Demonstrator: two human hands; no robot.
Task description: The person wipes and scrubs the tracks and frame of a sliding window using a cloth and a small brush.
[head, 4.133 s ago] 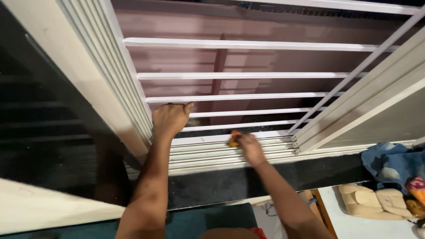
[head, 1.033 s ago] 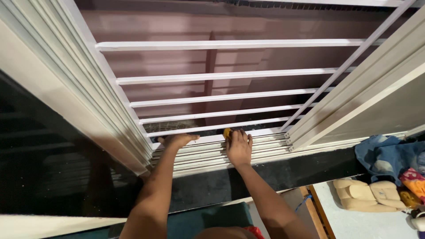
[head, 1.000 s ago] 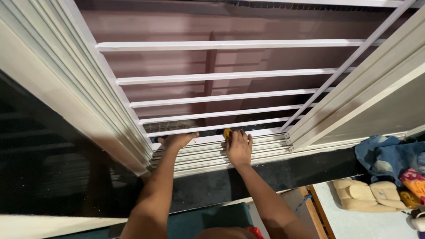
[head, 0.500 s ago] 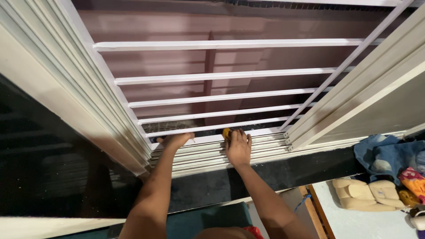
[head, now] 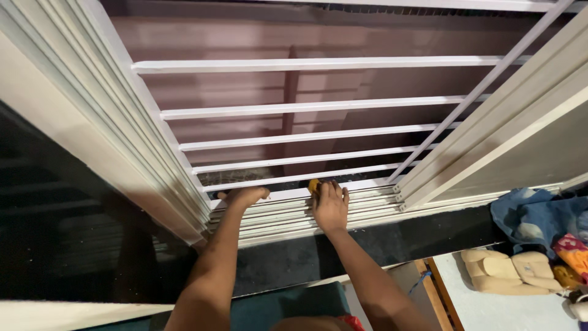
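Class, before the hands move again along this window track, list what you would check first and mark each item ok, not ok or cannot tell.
1. Right hand pressing the yellow sponge flat on the window track: ok.
2. Left hand braced on the track near the frame corner: ok.
3. Track ahead, toward the right frame, free of objects: ok.
4. Hands apart from the grille bars: ok.
5. Sponge wet or soapy: cannot tell.
6. Dirt left in the track grooves: cannot tell.
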